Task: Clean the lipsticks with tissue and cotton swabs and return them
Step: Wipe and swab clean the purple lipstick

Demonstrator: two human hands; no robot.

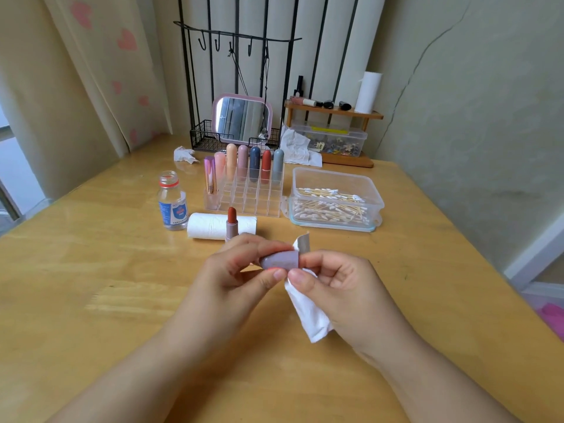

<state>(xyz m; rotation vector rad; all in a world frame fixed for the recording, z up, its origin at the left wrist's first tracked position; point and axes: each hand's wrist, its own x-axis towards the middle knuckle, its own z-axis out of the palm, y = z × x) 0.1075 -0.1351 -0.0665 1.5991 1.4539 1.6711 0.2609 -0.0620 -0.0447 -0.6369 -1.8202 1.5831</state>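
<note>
Tabletop (91,285) foreground bare around cap-holding hands (244,270).

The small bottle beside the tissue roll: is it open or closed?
Open. The bottle stands upright with bare neck threads showing and no cap on top.

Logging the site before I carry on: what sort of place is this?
Probably a home vanity or makeup corner. A pink-framed mirror stands at the back of a wooden table, with a clear lipstick organizer holding capped lipsticks and a heart-print curtain alongside.
</note>
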